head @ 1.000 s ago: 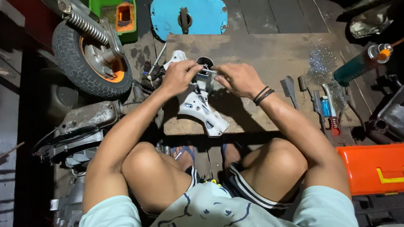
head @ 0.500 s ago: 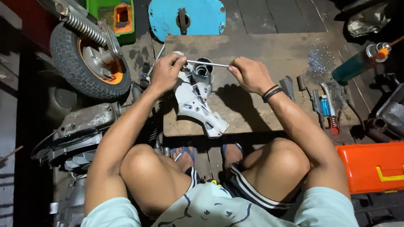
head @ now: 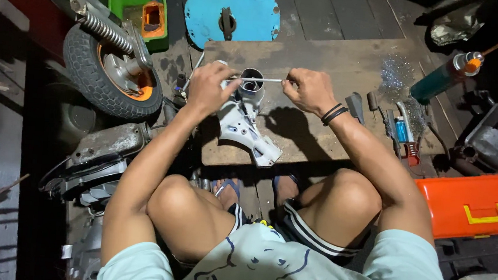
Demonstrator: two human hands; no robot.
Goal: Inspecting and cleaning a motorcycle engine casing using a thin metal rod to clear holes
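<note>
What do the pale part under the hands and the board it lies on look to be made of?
The pale part looks like cast metal, perhaps aluminium: dull silver-grey with moulded holes. The board looks like bare, worn wood: brown, matte, scuffed.

I see a thin rod [head: 263, 79] of bright, smooth metal, and under it a housing [head: 244, 122] of dull grey cast metal, matt and a little rough. The board [head: 324, 63] they lie on looks like worn, scuffed wood. The toolbox [head: 472, 205] is glossy orange plastic, the tyre [head: 90, 70] matt ribbed rubber, the blue cover [head: 231, 19] smooth painted metal, the spring [head: 99, 30] shiny steel.
</note>
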